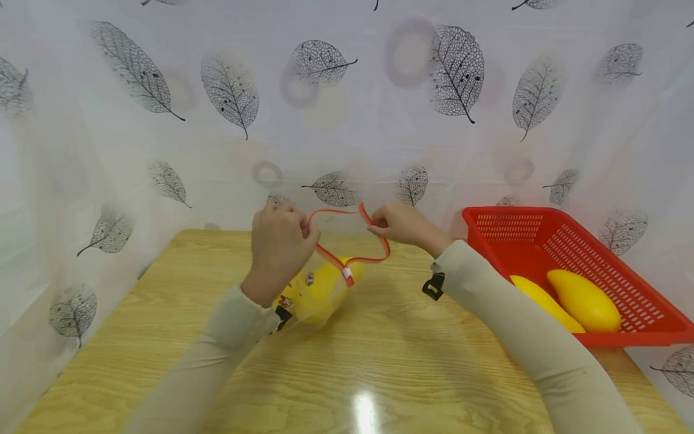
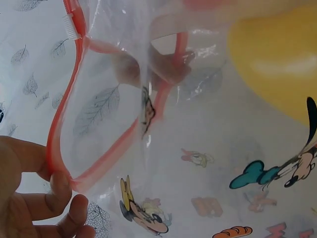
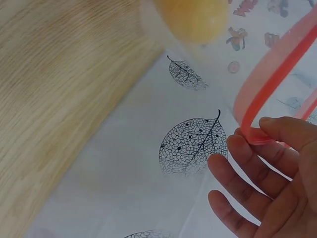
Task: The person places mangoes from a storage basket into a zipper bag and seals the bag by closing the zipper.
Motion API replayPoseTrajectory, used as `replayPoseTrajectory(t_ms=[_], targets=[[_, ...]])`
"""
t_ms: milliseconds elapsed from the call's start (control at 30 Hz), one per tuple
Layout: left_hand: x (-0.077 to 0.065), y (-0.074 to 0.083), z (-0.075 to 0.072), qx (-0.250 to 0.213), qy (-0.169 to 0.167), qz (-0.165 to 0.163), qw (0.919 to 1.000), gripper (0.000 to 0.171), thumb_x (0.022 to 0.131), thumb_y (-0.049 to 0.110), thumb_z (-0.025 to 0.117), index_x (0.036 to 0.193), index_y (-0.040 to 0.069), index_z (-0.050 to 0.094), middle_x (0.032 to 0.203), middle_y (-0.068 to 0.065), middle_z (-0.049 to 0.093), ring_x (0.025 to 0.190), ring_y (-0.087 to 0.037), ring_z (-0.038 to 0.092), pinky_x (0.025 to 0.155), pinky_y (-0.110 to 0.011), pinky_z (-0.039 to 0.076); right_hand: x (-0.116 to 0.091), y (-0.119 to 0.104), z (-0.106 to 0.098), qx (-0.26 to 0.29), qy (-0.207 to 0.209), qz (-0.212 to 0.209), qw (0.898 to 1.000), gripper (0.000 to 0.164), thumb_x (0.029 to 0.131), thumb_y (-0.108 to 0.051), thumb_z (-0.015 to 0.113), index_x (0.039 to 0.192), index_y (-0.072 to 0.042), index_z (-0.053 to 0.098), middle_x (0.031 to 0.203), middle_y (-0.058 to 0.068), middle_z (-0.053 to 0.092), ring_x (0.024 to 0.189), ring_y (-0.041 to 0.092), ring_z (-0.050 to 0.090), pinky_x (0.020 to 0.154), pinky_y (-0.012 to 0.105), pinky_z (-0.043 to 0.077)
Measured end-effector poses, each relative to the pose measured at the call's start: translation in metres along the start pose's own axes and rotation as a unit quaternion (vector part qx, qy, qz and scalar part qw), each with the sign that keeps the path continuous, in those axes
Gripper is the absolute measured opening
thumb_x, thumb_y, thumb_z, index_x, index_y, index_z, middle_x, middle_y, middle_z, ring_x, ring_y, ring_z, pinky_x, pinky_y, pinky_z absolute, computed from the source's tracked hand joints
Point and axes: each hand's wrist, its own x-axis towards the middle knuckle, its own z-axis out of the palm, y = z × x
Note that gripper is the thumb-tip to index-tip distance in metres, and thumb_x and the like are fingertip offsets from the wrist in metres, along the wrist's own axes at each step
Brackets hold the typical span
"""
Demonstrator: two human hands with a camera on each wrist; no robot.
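Note:
A clear zip bag (image 1: 368, 260) with a red zip rim and cartoon prints is held up with its mouth spread apart. My left hand (image 1: 282, 247) pinches one side of the rim between thumb and fingers. On the opposite side, the thumb and forefinger of my right hand (image 1: 406, 226) grip the rim, its other fingers spread loosely in the right wrist view. The white zip slider (image 1: 347, 273) sits at the near part of the rim. Inside the bag, low down, a yellow mango (image 1: 325, 286) shows through the plastic. The left forearm and hand partly hide the bag.
To the right stands a red slotted basket (image 1: 506, 253). Two yellow mangoes (image 1: 582, 301) lie in it, one partly behind the right sleeve. Beneath everything is a wood-grain table (image 1: 379, 349). A leaf-printed white sheet (image 1: 358, 138) hangs behind the table.

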Motion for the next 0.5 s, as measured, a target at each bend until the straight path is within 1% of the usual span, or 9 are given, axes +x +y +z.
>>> replayPoseTrajectory(t_ms=[133, 200, 333, 400, 500], targets=[[0.0, 0.001, 0.001, 0.004, 0.006, 0.001, 1.0, 0.035, 0.083, 0.018, 0.058, 0.051, 0.012, 0.046, 0.068, -0.006, 0.054, 0.072, -0.029, 0.05, 0.078, -0.046, 0.045, -0.005, 0.0, 0.001, -0.005, -0.003, -0.002, 1.0, 0.03, 0.091, -0.024, 0.058, 0.063, -0.013, 0.057, 0.052, -0.005, 0.045, 0.05, 0.007, 0.033, 0.051, 0.023, 0.03], [0.0, 0.002, 0.0, 0.001, 0.003, -0.003, 1.0, 0.035, 0.083, 0.018, 0.058, 0.051, 0.011, 0.046, 0.068, -0.006, 0.053, 0.072, -0.029, 0.05, 0.078, -0.045, 0.044, -0.007, 0.0, 0.001, -0.004, -0.002, -0.003, 1.0, 0.028, 0.09, -0.024, 0.059, 0.064, -0.013, 0.06, 0.053, -0.006, 0.048, 0.05, 0.007, 0.035, 0.051, 0.023, 0.031], [-0.001, 0.004, 0.0, -0.006, -0.013, -0.011, 0.9998, 0.035, 0.083, 0.019, 0.059, 0.052, 0.011, 0.046, 0.07, -0.006, 0.053, 0.074, -0.028, 0.049, 0.077, -0.043, 0.042, -0.01, 0.001, 0.001, 0.0, -0.001, -0.006, 1.0, 0.028, 0.09, -0.025, 0.059, 0.065, -0.012, 0.059, 0.053, -0.005, 0.044, 0.05, 0.007, 0.033, 0.052, 0.023, 0.03], [-0.001, 0.005, 0.0, -0.008, -0.018, -0.012, 0.9997, 0.035, 0.084, 0.02, 0.059, 0.052, 0.011, 0.046, 0.071, -0.006, 0.055, 0.075, -0.028, 0.049, 0.076, -0.042, 0.042, -0.012, 0.001, 0.0, 0.003, -0.002, -0.006, 1.0, 0.027, 0.09, -0.024, 0.06, 0.066, -0.012, 0.06, 0.053, -0.005, 0.045, 0.051, 0.008, 0.034, 0.052, 0.024, 0.031], [-0.001, 0.005, 0.002, -0.01, -0.021, -0.012, 0.9997, 0.036, 0.084, 0.02, 0.059, 0.052, 0.011, 0.046, 0.073, -0.007, 0.056, 0.075, -0.028, 0.049, 0.077, -0.041, 0.042, -0.014, 0.001, -0.001, 0.009, -0.005, -0.007, 1.0, 0.022, 0.089, -0.024, 0.06, 0.072, -0.012, 0.064, 0.058, -0.004, 0.055, 0.053, 0.008, 0.042, 0.055, 0.025, 0.038]])
